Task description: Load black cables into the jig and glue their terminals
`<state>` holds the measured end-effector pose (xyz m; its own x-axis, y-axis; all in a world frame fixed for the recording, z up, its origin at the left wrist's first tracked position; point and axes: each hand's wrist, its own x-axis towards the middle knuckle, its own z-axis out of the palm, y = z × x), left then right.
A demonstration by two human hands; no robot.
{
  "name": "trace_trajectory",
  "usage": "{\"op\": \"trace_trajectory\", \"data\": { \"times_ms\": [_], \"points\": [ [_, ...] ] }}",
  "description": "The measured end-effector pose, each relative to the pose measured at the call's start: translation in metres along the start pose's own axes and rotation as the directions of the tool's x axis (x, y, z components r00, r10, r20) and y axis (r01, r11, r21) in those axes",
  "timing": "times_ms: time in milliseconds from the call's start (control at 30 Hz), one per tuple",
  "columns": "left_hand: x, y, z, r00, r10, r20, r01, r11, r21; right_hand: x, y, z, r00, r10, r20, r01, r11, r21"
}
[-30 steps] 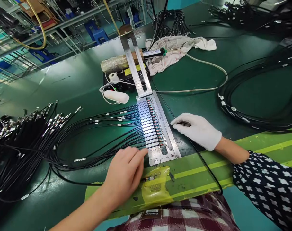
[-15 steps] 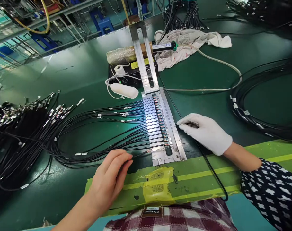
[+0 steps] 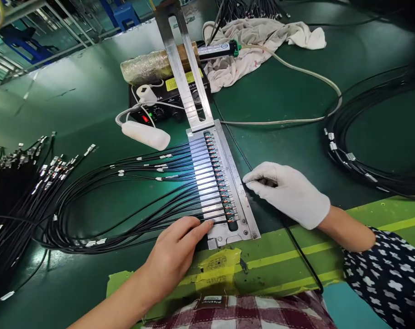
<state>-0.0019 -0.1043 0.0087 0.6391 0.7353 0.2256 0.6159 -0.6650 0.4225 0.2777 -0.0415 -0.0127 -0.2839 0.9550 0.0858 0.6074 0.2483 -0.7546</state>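
Note:
My bare left hand (image 3: 178,242) pinches the end of a black cable at the lower part of a metal jig (image 3: 253,224). Its fingertips press down onto the jig's plate. Several black cables (image 3: 180,194) lie side by side across that plate, their stripped, coloured ends over a long slot. In a white glove, my right hand (image 3: 284,192) is beside the jig's right edge, thumb and forefinger together. Whatever it may grip there is hidden. A thicker black cord (image 3: 301,249) runs beneath this hand toward the table's front edge.
A slotted metal arm (image 3: 180,59) rises from the jig's far end. Behind stand a black control box (image 3: 164,107), a wrapped roll (image 3: 149,68) and a crumpled cloth (image 3: 228,75). Cable bundles lie at left (image 3: 18,196) and coiled at right (image 3: 333,151).
My left hand has moved right and brought the cable end onto the jig's lower slot. My right hand stays beside the jig. The view has shifted slightly.

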Motion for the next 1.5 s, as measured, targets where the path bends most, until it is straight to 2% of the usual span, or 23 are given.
{"op": "trace_trajectory", "data": {
  "times_ms": [100, 300, 400, 467, 633, 767, 900, 1100, 1167, 1267, 1333, 1400, 1467, 1500],
  "points": [
    [0.001, -0.001, 0.000, 1.000, 0.020, 0.020, -0.021, 0.999, 0.028, 0.000, 0.000, 0.000, 1.000, -0.006, 0.010, 0.006, 1.000, 0.015],
    [-0.003, -0.008, 0.004, 0.997, 0.056, 0.046, -0.053, 0.997, -0.063, 0.001, 0.000, -0.001, 1.000, 0.015, 0.027, -0.016, 0.999, 0.039],
    [-0.004, -0.008, 0.006, 0.996, 0.075, 0.053, -0.073, 0.996, -0.044, 0.001, -0.001, -0.001, 0.999, 0.022, 0.035, -0.024, 0.999, 0.037],
    [-0.005, -0.005, 0.006, 0.996, 0.074, 0.054, -0.075, 0.997, 0.007, 0.000, -0.001, -0.001, 0.999, 0.032, 0.036, -0.033, 0.999, 0.032],
    [-0.010, 0.007, 0.008, 0.999, 0.033, -0.016, -0.026, 0.951, 0.309, 0.001, 0.000, -0.001, 0.999, 0.034, 0.038, -0.036, 0.999, 0.031],
    [-0.012, 0.010, 0.010, 0.997, 0.071, -0.004, -0.067, 0.954, 0.292, 0.001, 0.000, 0.000, 0.999, 0.031, 0.026, -0.032, 0.999, 0.019],
    [-0.004, 0.012, 0.008, 0.998, 0.063, 0.011, -0.064, 0.962, 0.264, 0.002, -0.001, 0.000, 0.996, 0.088, 0.030, -0.090, 0.993, 0.072],
    [0.020, 0.023, 0.016, 0.983, 0.167, 0.078, -0.183, 0.935, 0.304, 0.000, -0.006, 0.004, 0.994, 0.110, -0.019, -0.107, 0.988, 0.115],
    [0.024, 0.027, 0.021, 0.987, 0.149, 0.052, -0.158, 0.933, 0.323, -0.001, -0.012, 0.004, 0.994, 0.104, -0.043, -0.097, 0.986, 0.136],
    [0.026, 0.024, 0.023, 0.987, 0.149, -0.068, -0.121, 0.945, 0.304, 0.002, -0.021, 0.001, 0.992, 0.101, -0.078, -0.084, 0.977, 0.195],
    [0.024, 0.014, 0.015, 0.968, 0.190, -0.162, -0.137, 0.947, 0.292, 0.015, -0.024, -0.002, 0.988, 0.106, -0.109, -0.076, 0.965, 0.250],
    [0.019, -0.006, -0.004, 0.962, 0.163, -0.220, -0.094, 0.951, 0.294, 0.041, -0.022, -0.006, 0.981, 0.139, -0.137, -0.088, 0.940, 0.330],
    [0.014, -0.035, -0.032, 0.960, 0.015, -0.279, 0.062, 0.962, 0.265, 0.082, -0.016, -0.010, 0.967, 0.204, -0.151, -0.118, 0.890, 0.441],
    [0.015, -0.053, -0.049, 0.946, -0.076, -0.315, 0.154, 0.961, 0.229, 0.108, -0.013, -0.013, 0.960, 0.238, -0.146, -0.134, 0.852, 0.506]
  ]
}}
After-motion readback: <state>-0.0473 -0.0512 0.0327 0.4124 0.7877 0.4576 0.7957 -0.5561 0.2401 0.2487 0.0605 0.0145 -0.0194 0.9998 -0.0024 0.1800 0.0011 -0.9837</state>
